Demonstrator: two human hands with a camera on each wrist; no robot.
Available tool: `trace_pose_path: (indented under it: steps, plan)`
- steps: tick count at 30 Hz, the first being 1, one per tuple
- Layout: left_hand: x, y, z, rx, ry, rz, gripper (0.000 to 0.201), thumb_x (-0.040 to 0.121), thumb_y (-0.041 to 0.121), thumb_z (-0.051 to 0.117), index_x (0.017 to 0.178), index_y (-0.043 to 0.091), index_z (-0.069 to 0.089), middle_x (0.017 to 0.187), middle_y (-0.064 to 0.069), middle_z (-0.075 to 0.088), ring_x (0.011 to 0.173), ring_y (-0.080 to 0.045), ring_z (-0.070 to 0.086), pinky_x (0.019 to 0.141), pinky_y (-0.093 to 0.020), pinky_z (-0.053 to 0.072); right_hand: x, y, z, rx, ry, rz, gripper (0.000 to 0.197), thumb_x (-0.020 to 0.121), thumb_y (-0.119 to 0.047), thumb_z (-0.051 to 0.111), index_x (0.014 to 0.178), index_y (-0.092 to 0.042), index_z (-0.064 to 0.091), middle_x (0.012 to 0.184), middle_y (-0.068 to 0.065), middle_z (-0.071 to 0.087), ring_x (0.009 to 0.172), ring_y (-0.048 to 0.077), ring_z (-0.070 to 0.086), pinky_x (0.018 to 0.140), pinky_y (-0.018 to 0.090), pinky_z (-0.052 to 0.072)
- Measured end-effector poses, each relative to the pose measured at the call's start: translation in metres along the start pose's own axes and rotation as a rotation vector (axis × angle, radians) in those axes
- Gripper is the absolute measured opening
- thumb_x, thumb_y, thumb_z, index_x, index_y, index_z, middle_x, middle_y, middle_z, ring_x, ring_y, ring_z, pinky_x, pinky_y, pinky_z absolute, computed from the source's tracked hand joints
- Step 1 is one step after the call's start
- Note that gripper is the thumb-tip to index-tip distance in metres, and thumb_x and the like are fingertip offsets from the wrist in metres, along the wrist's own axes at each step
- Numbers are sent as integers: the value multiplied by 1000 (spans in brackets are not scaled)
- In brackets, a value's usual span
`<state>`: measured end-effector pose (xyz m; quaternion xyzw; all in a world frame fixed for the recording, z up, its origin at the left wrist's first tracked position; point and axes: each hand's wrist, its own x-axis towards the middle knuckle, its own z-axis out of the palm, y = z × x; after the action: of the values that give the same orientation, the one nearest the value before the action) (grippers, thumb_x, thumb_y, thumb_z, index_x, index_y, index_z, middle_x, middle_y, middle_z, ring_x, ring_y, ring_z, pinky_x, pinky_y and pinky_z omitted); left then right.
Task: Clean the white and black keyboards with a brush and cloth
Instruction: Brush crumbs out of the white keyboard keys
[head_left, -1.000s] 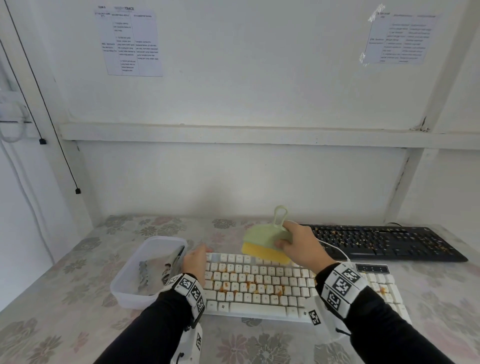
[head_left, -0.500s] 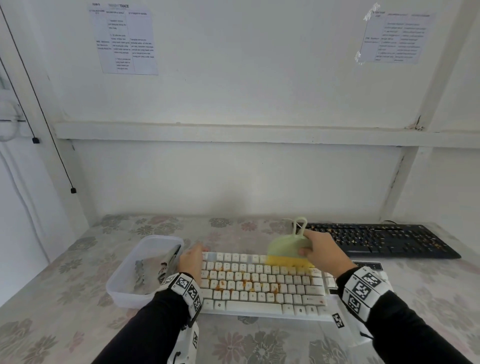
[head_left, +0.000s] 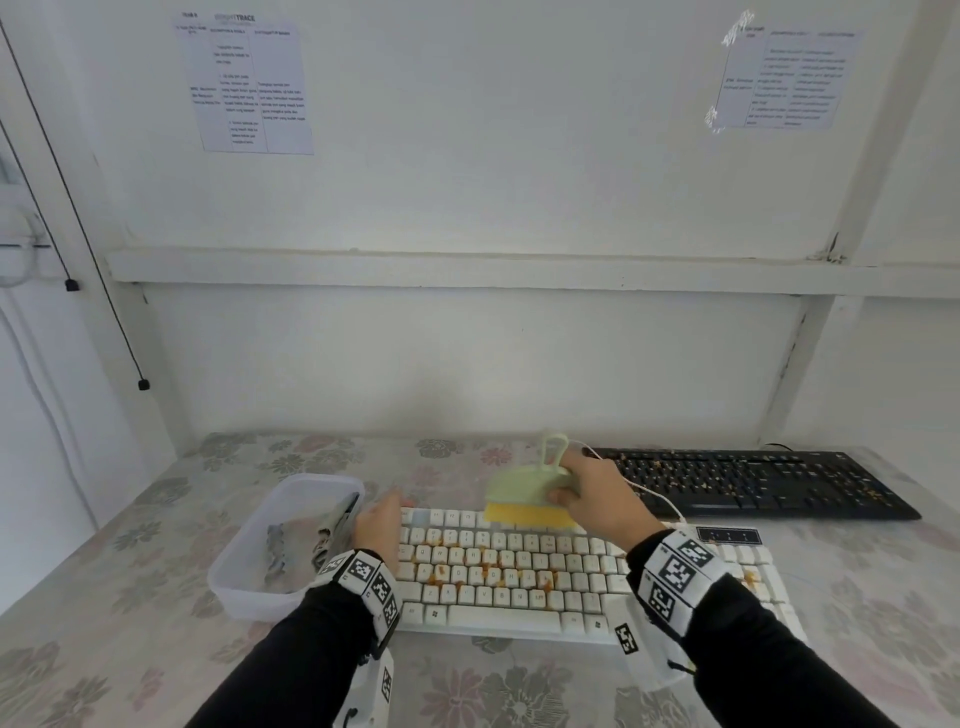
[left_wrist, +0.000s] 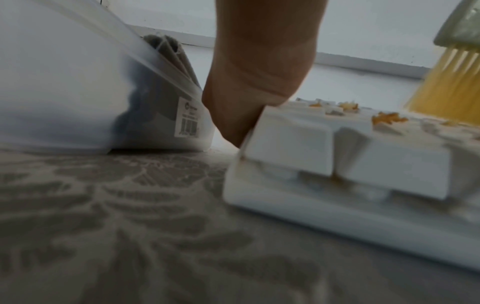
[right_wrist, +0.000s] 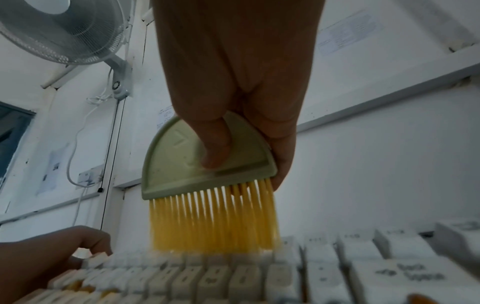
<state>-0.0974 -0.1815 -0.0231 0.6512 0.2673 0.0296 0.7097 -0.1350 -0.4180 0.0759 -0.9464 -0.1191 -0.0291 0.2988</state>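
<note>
A white keyboard (head_left: 519, 577) strewn with orange crumbs lies in front of me on the flowered table. My right hand (head_left: 592, 493) grips a pale green brush (head_left: 524, 488) with yellow bristles (right_wrist: 213, 222), thumb pressed on its flat back; the bristle tips touch the keyboard's top key row. My left hand (head_left: 376, 522) rests on the keyboard's left end (left_wrist: 285, 131), fingers laid along its edge. The black keyboard (head_left: 748, 480), also crumb-speckled, lies behind at the right. A grey cloth (head_left: 311, 545) sits in the clear tub.
The clear plastic tub (head_left: 244, 566) stands just left of the white keyboard, touching distance from my left hand. A white cable (head_left: 654, 499) runs between the two keyboards. The wall rises right behind the table; a wall fan (right_wrist: 62, 30) hangs at upper left.
The brush has swept back left along the top key row after moving right half a second ago. My left hand has stayed at the keyboard's left end.
</note>
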Motion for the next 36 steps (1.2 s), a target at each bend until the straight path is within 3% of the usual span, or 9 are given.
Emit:
trace_pose_path:
  steps: [5, 9, 13, 18, 21, 25, 30, 34, 36]
  plan:
    - [0, 0, 0, -3, 3, -3, 19, 85, 22, 54, 70, 11, 59, 64, -10, 59, 60, -24, 57, 66, -35, 47, -8, 19, -18, -51, 13, 110, 36, 90, -5, 56, 126, -9, 53, 116, 12, 61, 103, 23, 55, 82, 22, 37]
    - [0, -1, 0, -11, 2, -4, 22, 88, 18, 52, 69, 10, 59, 60, -9, 58, 54, -23, 55, 60, -31, 45, -15, 32, -34, -108, 21, 147, 35, 90, -4, 53, 124, -9, 53, 99, 8, 56, 88, 16, 47, 77, 21, 34]
    - [-3, 2, -1, -17, -7, -7, 25, 90, 17, 50, 71, 8, 63, 62, -10, 60, 55, -25, 56, 60, -31, 46, -9, 17, -36, -76, 56, 97, 33, 90, -4, 52, 122, -8, 53, 91, 4, 52, 83, 17, 48, 67, 21, 34]
    - [-6, 5, -4, -61, 5, -59, 25, 88, 16, 49, 74, 6, 67, 61, -12, 62, 56, -27, 57, 63, -36, 48, 19, -26, -2, -1, 50, -27, 29, 88, -7, 55, 116, -7, 55, 91, 4, 56, 83, 19, 52, 70, 23, 44]
    - [-4, 5, -6, -68, 8, -77, 26, 86, 14, 49, 65, 7, 64, 52, -8, 61, 59, -27, 58, 64, -38, 49, 31, -51, 25, 3, -20, -123, 27, 89, -6, 51, 116, -7, 55, 93, 5, 58, 80, 15, 49, 53, 6, 33]
    - [9, -3, -6, -70, 19, -54, 29, 70, 22, 55, 43, 14, 64, 60, -10, 63, 69, -30, 61, 75, -49, 51, 36, -61, 49, -21, -106, -159, 27, 90, -3, 49, 117, -4, 54, 94, 8, 56, 81, 19, 52, 54, 10, 31]
    - [-5, 7, -5, -119, -1, -86, 25, 84, 14, 52, 66, 7, 68, 56, -11, 63, 62, -27, 59, 70, -42, 50, 31, -42, 41, -102, -139, -112, 42, 90, 1, 46, 130, -10, 49, 119, 11, 60, 103, 25, 58, 79, 23, 42]
    - [-5, 7, -5, -124, 3, -97, 26, 84, 14, 51, 66, 7, 68, 59, -11, 61, 57, -26, 57, 67, -39, 48, 29, -31, 28, -111, -117, -101, 41, 88, 2, 45, 127, -12, 51, 110, 10, 60, 88, 20, 53, 72, 21, 39]
    - [-4, 6, -4, -122, 0, -98, 24, 84, 15, 50, 70, 7, 68, 63, -12, 61, 59, -26, 57, 67, -39, 47, 29, -37, 28, -95, -83, -139, 35, 88, 1, 47, 121, -9, 54, 98, 7, 59, 81, 17, 49, 60, 16, 35]
